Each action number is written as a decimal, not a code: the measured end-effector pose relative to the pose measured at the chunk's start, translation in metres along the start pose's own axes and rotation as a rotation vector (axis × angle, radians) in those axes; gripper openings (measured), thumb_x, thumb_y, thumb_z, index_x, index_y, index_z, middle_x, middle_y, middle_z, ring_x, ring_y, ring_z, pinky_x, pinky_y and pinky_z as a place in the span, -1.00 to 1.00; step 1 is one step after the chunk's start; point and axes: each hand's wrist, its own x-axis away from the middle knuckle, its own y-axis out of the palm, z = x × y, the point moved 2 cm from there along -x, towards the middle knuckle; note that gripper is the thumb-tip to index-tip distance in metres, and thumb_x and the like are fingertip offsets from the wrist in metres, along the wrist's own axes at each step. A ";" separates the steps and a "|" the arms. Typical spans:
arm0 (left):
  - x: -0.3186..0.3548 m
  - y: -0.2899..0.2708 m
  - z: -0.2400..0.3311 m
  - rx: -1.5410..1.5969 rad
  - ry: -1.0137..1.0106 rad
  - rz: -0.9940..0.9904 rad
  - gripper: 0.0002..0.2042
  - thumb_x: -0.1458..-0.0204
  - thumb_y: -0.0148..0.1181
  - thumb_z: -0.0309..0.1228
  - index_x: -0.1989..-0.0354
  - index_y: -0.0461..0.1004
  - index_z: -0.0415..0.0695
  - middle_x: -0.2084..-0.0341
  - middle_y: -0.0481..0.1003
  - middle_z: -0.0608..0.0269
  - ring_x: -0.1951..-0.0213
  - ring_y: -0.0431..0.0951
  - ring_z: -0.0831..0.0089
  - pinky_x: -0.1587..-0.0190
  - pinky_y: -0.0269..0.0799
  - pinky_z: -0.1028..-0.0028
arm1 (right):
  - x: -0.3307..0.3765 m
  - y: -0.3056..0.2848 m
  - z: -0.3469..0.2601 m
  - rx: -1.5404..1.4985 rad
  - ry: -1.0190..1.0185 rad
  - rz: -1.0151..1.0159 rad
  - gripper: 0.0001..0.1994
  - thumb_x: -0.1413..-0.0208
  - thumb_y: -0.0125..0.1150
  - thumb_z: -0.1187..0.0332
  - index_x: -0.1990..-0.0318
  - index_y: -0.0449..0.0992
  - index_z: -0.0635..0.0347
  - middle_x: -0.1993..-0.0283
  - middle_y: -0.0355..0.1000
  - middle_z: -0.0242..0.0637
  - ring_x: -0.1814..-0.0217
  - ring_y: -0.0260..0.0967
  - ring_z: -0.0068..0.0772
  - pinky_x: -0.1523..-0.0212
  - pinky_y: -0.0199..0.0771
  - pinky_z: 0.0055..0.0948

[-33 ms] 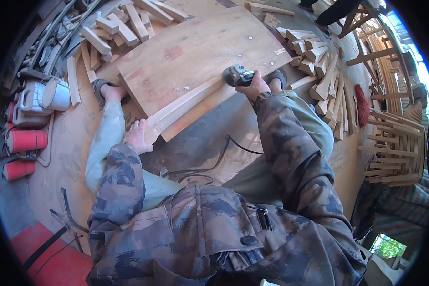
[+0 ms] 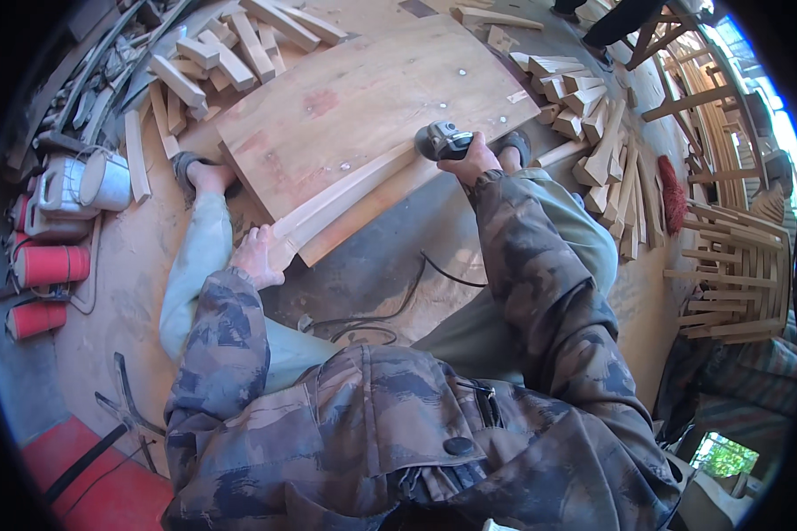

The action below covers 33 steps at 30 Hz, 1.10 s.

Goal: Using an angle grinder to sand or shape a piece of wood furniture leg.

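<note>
A long pale wooden piece (image 2: 350, 196), shaped like a chair leg, lies slantwise along the near edge of a low wooden work board (image 2: 372, 97). My left hand (image 2: 259, 255) is closed round its near left end. At the far right end, my right hand (image 2: 471, 161) grips an angle grinder (image 2: 448, 139) with a grey metal head. The grinder's disc sits at or just above the wood; contact cannot be made out. My fingers partly hide the tool's body.
Shaped wooden legs (image 2: 602, 159) are piled right of the board, cut blocks (image 2: 230, 57) at its far left. Red containers (image 2: 51, 265) and a white bucket (image 2: 104, 180) stand at left. A black cord (image 2: 363, 319) trails between my legs. Another person's leg (image 2: 620, 31) shows at far right.
</note>
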 end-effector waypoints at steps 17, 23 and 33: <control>0.004 -0.007 0.001 0.028 -0.027 -0.076 -0.13 0.49 0.45 -0.29 -0.10 0.12 -0.21 0.03 0.28 -0.08 -0.07 0.32 0.00 -0.11 0.33 0.20 | 0.044 0.053 -0.023 -0.038 -0.383 -0.072 -0.12 0.28 0.43 0.10 -0.20 0.07 0.25 0.18 0.46 0.15 0.08 0.45 0.11 0.08 0.45 -0.15; -0.002 0.000 -0.003 0.038 0.025 -0.026 -0.14 0.52 0.42 -0.30 -0.09 0.15 -0.27 0.08 0.30 -0.08 -0.04 0.32 -0.01 -0.10 0.32 0.22 | -0.013 0.009 0.022 -0.067 -0.081 0.041 -0.22 0.27 0.47 0.11 -0.06 0.14 0.23 0.15 0.46 0.13 0.02 0.45 0.09 0.02 0.44 -0.19; -0.010 0.002 -0.008 0.027 0.030 -0.054 -0.14 0.50 0.44 -0.27 -0.09 0.15 -0.24 0.05 0.30 -0.08 -0.06 0.34 0.00 -0.12 0.32 0.23 | 0.082 0.093 -0.068 -0.110 -0.425 -0.142 -0.21 0.24 0.43 0.16 -0.11 0.11 0.29 0.21 0.46 0.13 0.10 0.45 0.11 0.10 0.46 -0.12</control>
